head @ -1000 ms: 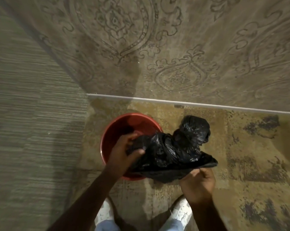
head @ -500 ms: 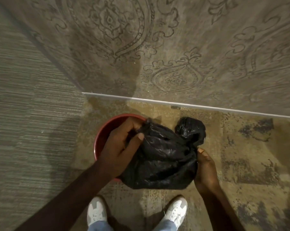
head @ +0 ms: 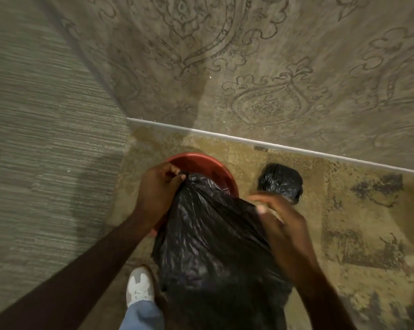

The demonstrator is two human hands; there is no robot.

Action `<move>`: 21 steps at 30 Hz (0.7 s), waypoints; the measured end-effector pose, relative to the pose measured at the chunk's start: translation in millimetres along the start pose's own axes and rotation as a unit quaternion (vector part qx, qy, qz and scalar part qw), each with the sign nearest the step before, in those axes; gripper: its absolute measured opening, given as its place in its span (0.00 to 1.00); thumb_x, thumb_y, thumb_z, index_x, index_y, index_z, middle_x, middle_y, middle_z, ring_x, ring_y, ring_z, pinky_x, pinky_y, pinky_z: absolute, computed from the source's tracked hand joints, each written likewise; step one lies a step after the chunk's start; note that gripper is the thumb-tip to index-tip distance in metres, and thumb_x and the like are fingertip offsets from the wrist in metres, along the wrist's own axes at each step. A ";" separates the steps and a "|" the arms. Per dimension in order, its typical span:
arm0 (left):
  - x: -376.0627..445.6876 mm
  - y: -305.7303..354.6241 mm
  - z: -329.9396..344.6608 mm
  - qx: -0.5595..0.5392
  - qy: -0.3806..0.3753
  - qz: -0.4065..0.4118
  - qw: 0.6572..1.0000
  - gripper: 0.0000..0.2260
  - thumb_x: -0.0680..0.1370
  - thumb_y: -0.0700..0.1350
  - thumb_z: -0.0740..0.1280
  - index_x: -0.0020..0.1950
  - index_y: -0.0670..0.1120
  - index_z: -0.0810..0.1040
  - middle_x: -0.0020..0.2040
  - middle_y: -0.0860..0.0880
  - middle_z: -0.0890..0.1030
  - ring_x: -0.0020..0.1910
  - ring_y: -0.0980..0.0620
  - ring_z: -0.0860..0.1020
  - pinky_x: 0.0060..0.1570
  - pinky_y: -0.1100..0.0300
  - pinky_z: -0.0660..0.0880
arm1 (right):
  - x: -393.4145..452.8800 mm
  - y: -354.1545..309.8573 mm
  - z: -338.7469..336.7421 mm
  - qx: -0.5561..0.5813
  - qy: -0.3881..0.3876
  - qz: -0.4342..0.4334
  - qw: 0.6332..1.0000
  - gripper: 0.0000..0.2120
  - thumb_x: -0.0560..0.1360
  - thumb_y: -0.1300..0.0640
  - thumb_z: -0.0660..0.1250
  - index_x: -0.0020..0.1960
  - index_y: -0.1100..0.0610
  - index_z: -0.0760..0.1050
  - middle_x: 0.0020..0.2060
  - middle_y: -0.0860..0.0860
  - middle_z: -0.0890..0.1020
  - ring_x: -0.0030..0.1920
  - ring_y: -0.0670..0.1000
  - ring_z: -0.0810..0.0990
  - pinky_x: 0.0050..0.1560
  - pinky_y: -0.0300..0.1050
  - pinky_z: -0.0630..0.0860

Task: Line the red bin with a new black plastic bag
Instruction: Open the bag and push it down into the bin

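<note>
The red bin (head: 202, 160) stands on the floor near the wall, with only its far rim and part of its inside showing. In front of it, a crumpled black plastic bag (head: 208, 248) stretches from above the bin down toward my legs and covers the bin's near half. My left hand (head: 157, 189) pinches the bag's upper left corner over the bin's left rim. My right hand (head: 281, 222) is blurred by motion and grips the bag's right edge.
A tied black bag bundle (head: 281, 182) lies on the floor just right of the bin. A patterned wall meets the floor along a white strip (head: 248, 140) behind it. My white shoe (head: 139, 288) is near the bin; a striped wall is to the left.
The bag was a bunched wad between my hands; now it is pulled out long and lifted closer to me. My right hand has moved up its right edge.
</note>
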State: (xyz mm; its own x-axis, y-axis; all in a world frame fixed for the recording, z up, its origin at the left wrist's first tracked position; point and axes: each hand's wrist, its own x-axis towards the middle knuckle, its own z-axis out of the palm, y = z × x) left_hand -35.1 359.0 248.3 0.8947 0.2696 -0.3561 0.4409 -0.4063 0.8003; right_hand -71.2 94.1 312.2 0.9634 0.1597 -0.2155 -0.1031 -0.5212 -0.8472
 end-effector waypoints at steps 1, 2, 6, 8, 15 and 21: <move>12.2 -16.6 7.9 0.034 0.005 -0.008 0.999 0.05 0.77 0.39 0.73 0.41 0.47 0.82 0.38 0.51 0.86 0.39 0.50 0.84 0.45 0.55 0.80 | 8.6 -8.1 19.9 -0.005 -0.051 -0.036 0.998 0.12 0.84 0.46 0.59 0.61 0.43 0.80 0.60 0.38 0.82 0.63 0.41 0.79 0.63 0.36 0.74; 24.3 -32.6 16.2 0.069 0.007 -0.017 0.997 0.03 0.76 0.40 0.73 0.43 0.45 0.83 0.41 0.46 0.86 0.42 0.46 0.84 0.47 0.53 0.79 | 18.4 -12.3 40.9 -0.016 -0.109 -0.046 0.993 0.14 0.84 0.44 0.58 0.61 0.44 0.81 0.59 0.39 0.83 0.62 0.40 0.79 0.64 0.38 0.74; 67.8 -79.0 44.4 0.134 0.007 -0.059 0.989 0.04 0.77 0.42 0.71 0.48 0.44 0.85 0.48 0.42 0.87 0.48 0.42 0.84 0.52 0.53 0.80 | 55.7 27.5 120.6 -0.196 -0.310 -0.019 0.930 0.24 0.80 0.36 0.60 0.72 0.46 0.75 0.69 0.48 0.79 0.68 0.49 0.76 0.71 0.53 0.71; 87.2 -96.7 54.8 0.165 0.008 -0.055 0.985 0.07 0.78 0.43 0.69 0.54 0.46 0.85 0.53 0.42 0.87 0.53 0.41 0.84 0.57 0.50 0.79 | 69.0 64.0 153.9 -0.302 -0.366 -0.010 0.880 0.30 0.80 0.34 0.58 0.77 0.47 0.68 0.75 0.52 0.72 0.74 0.57 0.70 0.75 0.60 0.63; 68.3 -110.7 55.8 0.128 0.015 0.110 0.986 0.10 0.79 0.42 0.67 0.60 0.46 0.83 0.57 0.46 0.86 0.56 0.45 0.83 0.60 0.55 0.77 | 114.7 155.3 231.4 -0.425 -0.434 0.033 0.794 0.30 0.83 0.39 0.53 0.82 0.49 0.56 0.82 0.55 0.59 0.81 0.61 0.55 0.79 0.67 0.47; -60.7 -130.0 28.2 0.128 -0.202 0.244 0.940 0.14 0.77 0.64 0.65 0.54 0.57 0.80 0.47 0.61 0.80 0.46 0.62 0.78 0.47 0.67 0.72 | 132.7 182.2 253.3 -0.321 -0.470 0.096 0.816 0.26 0.82 0.42 0.60 0.80 0.44 0.62 0.81 0.54 0.61 0.80 0.55 0.63 0.79 0.58 0.57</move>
State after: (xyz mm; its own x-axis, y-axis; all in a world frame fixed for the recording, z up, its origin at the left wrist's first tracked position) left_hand -144.7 370.8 152.3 0.9257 -0.3366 -0.1726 -0.0727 -0.6060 0.7921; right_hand -24.9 232.7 6.2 0.2971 0.4387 -0.8481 0.2124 -0.8963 -0.3892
